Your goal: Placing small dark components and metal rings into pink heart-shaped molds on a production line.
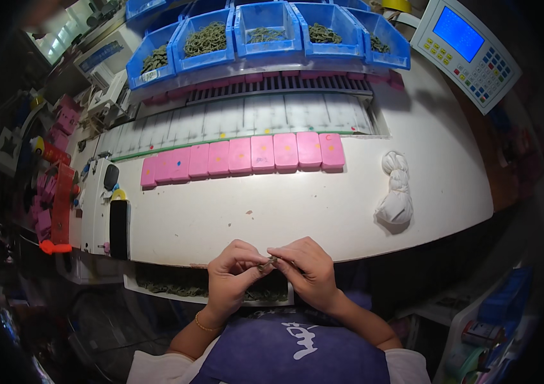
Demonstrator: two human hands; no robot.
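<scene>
My left hand and my right hand meet in front of the table's near edge. Both pinch a small grey-green piece between thumbs and fingertips; its exact shape is mostly hidden by the fingers. Partly under my left hand, a white tray holds many similar grey-green pieces. Across the white table lies a row of pink blocks, side by side, several with small coloured marks.
Blue bins with grey-green pieces stand along the back, behind a pale lined strip. A knotted white cloth bundle lies at right. A keypad device with blue screen stands back right. An orange-red box is at left.
</scene>
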